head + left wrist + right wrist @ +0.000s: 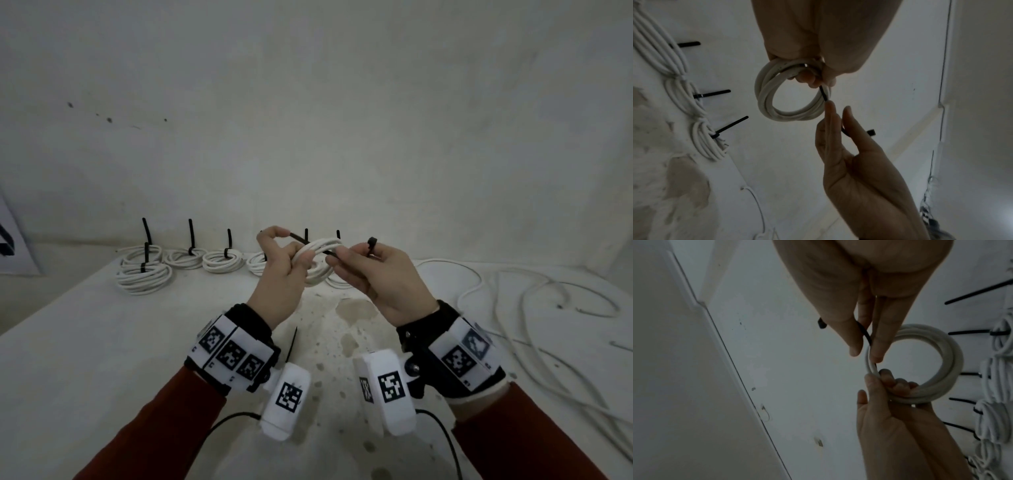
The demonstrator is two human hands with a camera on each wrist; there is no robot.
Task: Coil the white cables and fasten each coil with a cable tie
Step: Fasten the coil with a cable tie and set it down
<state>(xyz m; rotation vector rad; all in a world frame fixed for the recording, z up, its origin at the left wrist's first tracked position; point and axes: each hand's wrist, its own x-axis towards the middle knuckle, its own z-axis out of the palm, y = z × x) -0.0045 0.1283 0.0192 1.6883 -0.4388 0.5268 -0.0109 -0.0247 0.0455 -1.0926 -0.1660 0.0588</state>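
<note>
A white cable coil (318,247) is held in the air above the table (102,342), at the middle of the head view. My left hand (289,253) grips its near-left side with fingers curled round the strands (761,84). A black cable tie (372,242) runs across the coil, its tail tip by my left index finger. My right hand (352,258) pinches the tie between thumb and fingers just right of the coil (953,356). The tie (865,335) passes between those fingertips, and its square head (871,132) sticks out behind the hand.
Several tied coils (144,275) with upright black tie tails line the back of the table against the wall. Loose white cables (548,294) sprawl over the right side. A spare black tie (291,346) lies near my left wrist. The table's left edge slants away.
</note>
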